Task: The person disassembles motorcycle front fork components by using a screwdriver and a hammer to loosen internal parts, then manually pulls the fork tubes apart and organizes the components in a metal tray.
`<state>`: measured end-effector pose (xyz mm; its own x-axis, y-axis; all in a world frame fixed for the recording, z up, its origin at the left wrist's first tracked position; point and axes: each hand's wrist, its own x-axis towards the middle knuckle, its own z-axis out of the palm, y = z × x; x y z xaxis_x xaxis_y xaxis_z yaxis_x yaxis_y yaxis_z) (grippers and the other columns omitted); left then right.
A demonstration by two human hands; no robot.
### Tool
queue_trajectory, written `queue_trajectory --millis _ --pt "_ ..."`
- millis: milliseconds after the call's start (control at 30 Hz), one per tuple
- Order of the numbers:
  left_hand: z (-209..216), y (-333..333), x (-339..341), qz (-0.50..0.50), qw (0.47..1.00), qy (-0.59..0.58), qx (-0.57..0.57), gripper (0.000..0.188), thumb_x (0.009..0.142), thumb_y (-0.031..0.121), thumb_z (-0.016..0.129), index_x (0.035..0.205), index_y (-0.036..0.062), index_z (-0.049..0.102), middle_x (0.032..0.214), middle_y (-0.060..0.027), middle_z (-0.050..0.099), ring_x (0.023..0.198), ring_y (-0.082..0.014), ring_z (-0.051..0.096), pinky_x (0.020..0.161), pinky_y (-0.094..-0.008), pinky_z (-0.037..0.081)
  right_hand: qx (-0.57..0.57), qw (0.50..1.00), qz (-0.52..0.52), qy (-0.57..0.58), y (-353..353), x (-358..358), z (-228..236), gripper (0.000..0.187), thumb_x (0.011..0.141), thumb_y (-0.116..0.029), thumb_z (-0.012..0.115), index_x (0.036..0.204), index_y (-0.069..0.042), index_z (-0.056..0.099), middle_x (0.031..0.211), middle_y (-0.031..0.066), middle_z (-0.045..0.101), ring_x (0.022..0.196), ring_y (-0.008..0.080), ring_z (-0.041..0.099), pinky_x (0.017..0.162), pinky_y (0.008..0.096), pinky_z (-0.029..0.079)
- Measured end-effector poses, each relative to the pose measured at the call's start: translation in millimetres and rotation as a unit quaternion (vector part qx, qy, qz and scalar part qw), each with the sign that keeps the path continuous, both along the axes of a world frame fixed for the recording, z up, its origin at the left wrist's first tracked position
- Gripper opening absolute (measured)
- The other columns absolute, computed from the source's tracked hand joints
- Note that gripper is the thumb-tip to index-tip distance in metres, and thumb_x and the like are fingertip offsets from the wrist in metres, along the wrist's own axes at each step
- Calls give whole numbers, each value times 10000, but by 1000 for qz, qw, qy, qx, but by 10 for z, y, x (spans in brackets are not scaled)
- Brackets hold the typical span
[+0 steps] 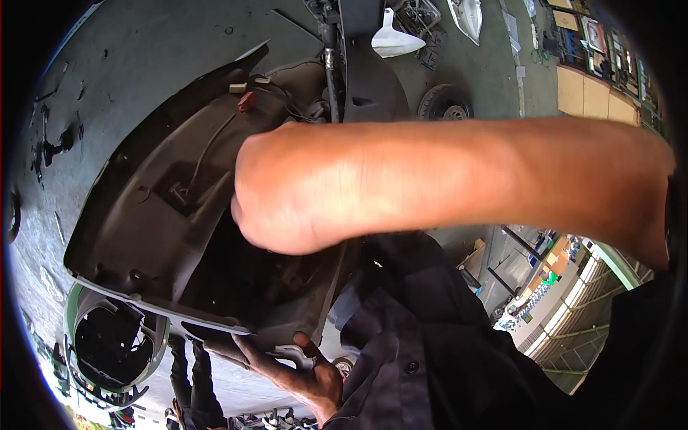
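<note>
The big dark plastic scooter body panel (179, 236) fills the middle of the view; we look into its hollow inner side, with ribs, a small wire (208, 154) and a red plug (246, 101) near the top; it is held up off the ground and tipped, not bolted to anything that shows.

The left hand (297, 369) is under the panel's lower edge; its fingers are spread and curled around that edge, so it seems to carry the weight. The right hand (276, 208) comes across from the right on a long bare forearm; it is blurred and turned down into the hollow of the panel; its fingers are hidden, so I cannot tell if they pinch, push or stay spread.

My guess is that the work is in the middle; the panel is already loose in the hands, but the wire and plug still sit on it, and the right hand seems busy inside.

Below the panel, a pale green scooter front cover (115, 344) sits with a round hole in it; a dark shirt (423, 344) fills the lower middle. Farther out lies the grey concrete floor (158, 57), with a small tyre (445, 104), a white plastic part (393, 41) and shelves (602, 50) at the far right.
</note>
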<state>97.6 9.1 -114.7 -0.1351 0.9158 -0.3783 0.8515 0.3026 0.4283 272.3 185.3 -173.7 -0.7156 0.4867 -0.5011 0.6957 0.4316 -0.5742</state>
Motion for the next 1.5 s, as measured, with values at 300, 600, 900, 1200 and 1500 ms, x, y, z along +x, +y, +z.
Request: queue_trajectory --millis 300,600,900,1200,1500 --pt "-5 -32 -41 -3 1000 1 25 647 942 232 549 1445 -52 258 1523 -313 112 1422 -457 115 1130 -534 179 -581 585 -563 63 -83 -119 350 383 902 -341 468 778 8 564 729 90 587 630 184 541 561 327 441" --pt "28 -2 12 23 998 -49 -23 670 952 340 538 1457 -9 269 1524 -288 151 1422 -436 135 1129 -534 185 -561 734 -376 -71 90 250 497 177 826 -176 537 759 -58 651 720 90 641 594 190 589 479 339 451" --pt "-4 -41 -79 45 998 -29 -28 689 951 390 536 1473 39 256 1537 -299 55 1425 -463 82 1118 -569 206 -518 801 -291 78 -314 747 280 377 843 -231 641 1042 83 575 861 100 648 744 139 589 633 326 473" --pt "25 98 -303 -70 993 -75 65 1006 774 651 633 1417 -56 320 1481 -297 241 1354 -439 299 1009 -537 391 -436 832 -290 184 -347 1014 -100 528 799 -217 682 1141 155 530 930 161 687 838 187 647 741 280 515" --pt "-76 682 -481 -223 973 -61 21 918 884 694 416 1367 -87 404 1171 -202 568 1013 -307 601 864 -396 494 -403 813 -359 219 -524 899 83 327 795 -224 636 885 89 608 672 116 592 615 165 567 575 316 449"
